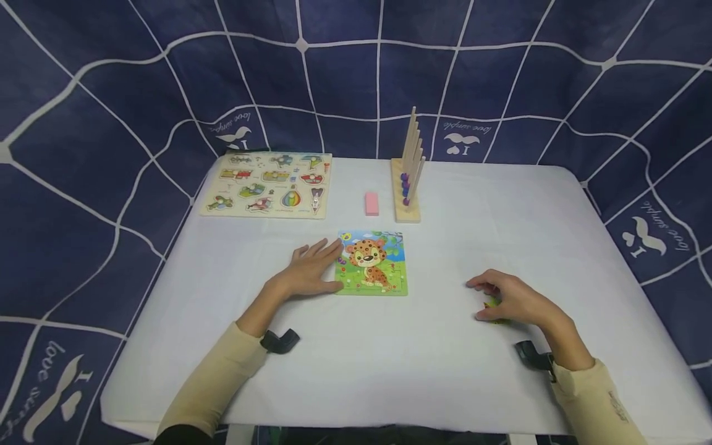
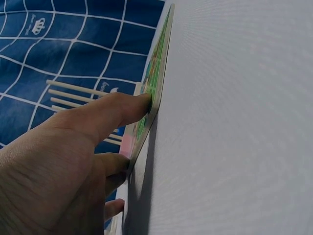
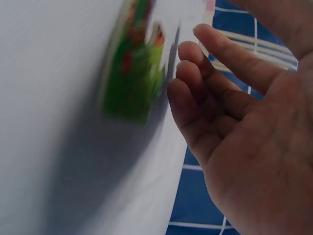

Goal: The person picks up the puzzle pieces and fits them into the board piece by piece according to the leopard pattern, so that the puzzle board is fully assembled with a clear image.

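A square picture puzzle (image 1: 371, 262) with a spotted leopard cub on green grass lies at mid-table. My left hand (image 1: 311, 272) touches its left side with the fingers spread. In the left wrist view the thumb of my left hand (image 2: 73, 142) rests on the puzzle's edge (image 2: 157, 93), and the other fingers lie along its side. My right hand (image 1: 517, 300) hovers over the table at the right, fingers loosely bent. Partly hidden beneath it is a small green printed piece (image 1: 494, 303). In the right wrist view this green piece (image 3: 128, 83) is blurred, beside the fingertips of my right hand (image 3: 244, 117).
Behind the puzzle lies a pink block (image 1: 371, 204). A wooden stand with upright pegs (image 1: 408, 213) and several purple and blue beads stands near the back edge. A wooden vehicle peg board (image 1: 267, 185) lies at the back left. Blue checked cloth (image 1: 345, 74) surrounds the white table (image 1: 500, 216).
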`<action>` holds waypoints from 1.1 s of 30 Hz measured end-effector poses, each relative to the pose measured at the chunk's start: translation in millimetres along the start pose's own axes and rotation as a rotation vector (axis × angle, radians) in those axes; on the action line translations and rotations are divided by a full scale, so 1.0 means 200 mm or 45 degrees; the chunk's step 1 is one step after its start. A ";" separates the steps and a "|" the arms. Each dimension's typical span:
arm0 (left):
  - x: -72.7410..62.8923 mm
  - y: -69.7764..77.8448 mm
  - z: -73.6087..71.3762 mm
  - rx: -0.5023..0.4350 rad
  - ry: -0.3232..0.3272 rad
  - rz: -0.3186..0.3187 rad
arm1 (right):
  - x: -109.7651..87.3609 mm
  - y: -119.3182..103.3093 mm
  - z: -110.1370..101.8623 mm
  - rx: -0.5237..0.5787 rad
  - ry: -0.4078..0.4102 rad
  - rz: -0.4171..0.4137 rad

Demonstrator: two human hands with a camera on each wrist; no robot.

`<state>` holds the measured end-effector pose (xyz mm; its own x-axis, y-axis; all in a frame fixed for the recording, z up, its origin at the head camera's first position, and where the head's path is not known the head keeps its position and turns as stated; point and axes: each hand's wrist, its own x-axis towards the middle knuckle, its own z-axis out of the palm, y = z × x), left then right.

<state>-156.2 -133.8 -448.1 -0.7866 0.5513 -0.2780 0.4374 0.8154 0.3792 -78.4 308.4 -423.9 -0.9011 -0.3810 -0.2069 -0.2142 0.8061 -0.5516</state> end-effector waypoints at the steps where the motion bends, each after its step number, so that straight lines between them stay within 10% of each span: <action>1: 0.00 0.00 0.00 -0.004 0.002 0.002 | -0.02 0.01 0.00 -0.003 0.000 0.011; 33: 0.00 0.00 0.00 -0.006 0.003 0.009 | -0.15 0.12 0.00 -0.001 0.034 0.213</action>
<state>-156.0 -133.0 -448.4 -0.7845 0.5566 -0.2736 0.4409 0.8107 0.3851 -56.9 339.0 -430.7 -0.9339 -0.2295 -0.2742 -0.0609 0.8577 -0.5105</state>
